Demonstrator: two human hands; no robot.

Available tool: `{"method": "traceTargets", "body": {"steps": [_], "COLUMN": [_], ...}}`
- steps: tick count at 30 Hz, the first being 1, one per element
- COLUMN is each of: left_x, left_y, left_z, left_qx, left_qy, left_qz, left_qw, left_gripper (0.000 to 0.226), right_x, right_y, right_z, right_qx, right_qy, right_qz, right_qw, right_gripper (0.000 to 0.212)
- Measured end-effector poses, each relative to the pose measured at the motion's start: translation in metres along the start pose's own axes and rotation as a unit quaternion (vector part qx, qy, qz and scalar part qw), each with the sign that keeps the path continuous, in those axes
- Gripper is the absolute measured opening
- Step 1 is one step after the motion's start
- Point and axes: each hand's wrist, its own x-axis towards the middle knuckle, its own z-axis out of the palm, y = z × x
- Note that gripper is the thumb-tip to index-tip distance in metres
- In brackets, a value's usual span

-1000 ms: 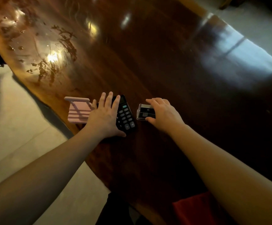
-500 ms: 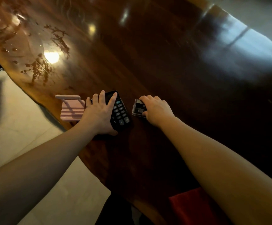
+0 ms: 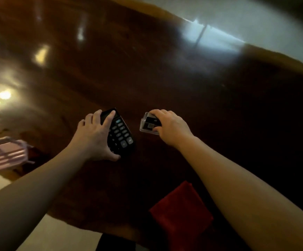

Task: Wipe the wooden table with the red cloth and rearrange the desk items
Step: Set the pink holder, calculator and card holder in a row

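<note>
A black calculator (image 3: 121, 133) lies on the dark wooden table (image 3: 165, 78), and my left hand (image 3: 94, 136) grips its left side, fingers over the display end and thumb under the near end. To its right, my right hand (image 3: 170, 125) holds a small clear plastic box (image 3: 148, 124) with dark contents, fingers over its far edge. A folded red cloth (image 3: 181, 212) rests on the table near the front edge, between my forearms, untouched.
A pink slatted stand (image 3: 7, 153) sits at the table's left edge, apart from my left hand. Pale floor shows at lower left (image 3: 60, 232) and beyond the table's far edge (image 3: 255, 19). Bright light reflections glare on the left of the tabletop.
The view has swung right, so the pink stand now lies far from my left hand. Both hands, with calculator and clear box, have moved away from the stand toward the table's middle.
</note>
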Motion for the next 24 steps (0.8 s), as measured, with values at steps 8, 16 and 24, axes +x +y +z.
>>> {"method": "traceTargets", "body": {"steps": [8, 16, 24], "left_x": [0.047, 0.069, 0.073], "left_y": [0.132, 0.26, 0.345], "left_z": [-0.018, -0.021, -0.006], "left_qx": [0.039, 0.09, 0.151], "left_qy": [0.023, 0.036, 0.02], "left_qz": [0.15, 0.28, 0.367], "left_qw": [0.988, 0.955, 0.918], "left_gripper": [0.153, 0.151, 0.151], "right_x": [-0.087, -0.166, -0.221], "right_y": [0.123, 0.216, 0.263], "right_z": [-0.032, -0.044, -0.04], "right_qx": [0.0, 0.007, 0.034], "right_qy": [0.069, 0.101, 0.096], "right_qz": [0.126, 0.218, 0.258], "right_qw": [0.99, 0.971, 0.961], "right_gripper": [0.062, 0.061, 0.057]}}
